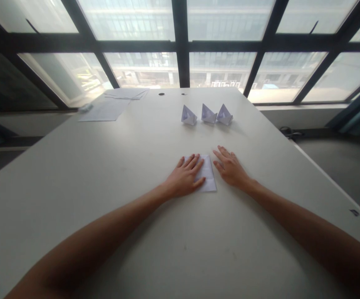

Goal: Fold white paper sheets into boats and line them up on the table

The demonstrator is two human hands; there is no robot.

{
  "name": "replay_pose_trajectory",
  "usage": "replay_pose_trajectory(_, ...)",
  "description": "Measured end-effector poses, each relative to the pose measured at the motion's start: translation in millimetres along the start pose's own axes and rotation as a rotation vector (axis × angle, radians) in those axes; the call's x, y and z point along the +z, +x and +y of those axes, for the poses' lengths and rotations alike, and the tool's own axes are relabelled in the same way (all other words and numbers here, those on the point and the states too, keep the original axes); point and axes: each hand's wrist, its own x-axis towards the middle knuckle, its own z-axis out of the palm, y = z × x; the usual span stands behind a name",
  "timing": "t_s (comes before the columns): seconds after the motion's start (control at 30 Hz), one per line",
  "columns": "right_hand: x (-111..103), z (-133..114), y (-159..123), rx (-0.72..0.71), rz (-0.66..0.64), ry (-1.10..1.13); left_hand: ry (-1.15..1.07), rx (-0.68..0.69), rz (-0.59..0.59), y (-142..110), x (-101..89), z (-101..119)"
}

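A folded sheet of white paper [208, 174] lies flat on the white table, with a crease showing near its upper edge. My left hand [184, 176] rests spread over the paper's left part and covers much of it. Just beyond the paper's right edge is my right hand [229, 167], fingers apart and holding nothing. Farther back stand three folded paper shapes with pointed tops: one on the left [188, 116], one in the middle [209, 114] and one on the right [225, 115].
Several loose white sheets [105, 109] lie at the table's far left. A dark round hole [161, 94] and a small dark spot [183, 94] are near the back edge. Windows with dark frames [180, 45] rise behind the table [74, 178]. A dark mark [354, 212] sits near the right edge.
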Motion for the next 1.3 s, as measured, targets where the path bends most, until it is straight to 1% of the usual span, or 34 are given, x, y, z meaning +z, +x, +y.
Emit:
replay_pose_trajectory(0.07,-2.9,-2.2,-2.2,-0.096,-0.014,0.037,0.001,0.001,0.005,-0.3,-0.2,0.3)
replay_pose_trajectory(0.17,-6.4,-5.3,-5.1,-0.264,-0.095,0.056,0.002,0.002,0.017,-0.7,0.0,0.7)
replay_pose_trajectory(0.2,-7.0,-5.9,-5.7,-0.303,-0.125,0.053,0.003,0.002,0.021,-0.8,0.2,0.7)
replay_pose_trajectory(0.27,-7.3,-6.4,-6.3,-0.336,-0.165,0.044,0.002,0.002,0.025,-1.0,0.3,0.7)
replay_pose_trajectory(0.4,-7.0,-6.3,-5.9,-0.321,-0.189,0.018,-0.001,0.001,0.033,-1.2,0.4,0.3)
replay_pose_trajectory(0.57,-6.0,-7.7,-5.7,-0.281,-0.201,-0.069,-0.007,-0.002,0.037,-1.4,0.9,0.3)
replay_pose_trajectory(0.73,-0.7,-7.6,-5.8,-0.201,-0.170,-0.125,-0.003,0.000,0.029,-1.7,1.2,0.8)
replay_pose_trajectory(0.93,1.7,-6.8,-6.4,-0.128,-0.124,-0.124,0.004,-0.004,0.029,-1.1,1.2,0.4)
replay_pose_trajectory(1.0,-0.2,-7.3,-6.7,-0.137,-0.127,-0.118,0.002,-0.002,0.032,-1.0,1.4,0.0)
replay_pose_trajectory(1.13,-4.3,-8.3,-6.9,-0.205,-0.177,-0.117,-0.005,0.003,0.039,-1.3,1.7,-0.2)
replay_pose_trajectory(1.3,-2.8,-8.1,-6.1,-0.179,-0.178,-0.132,-0.012,-0.005,0.037,-1.6,1.1,0.4)
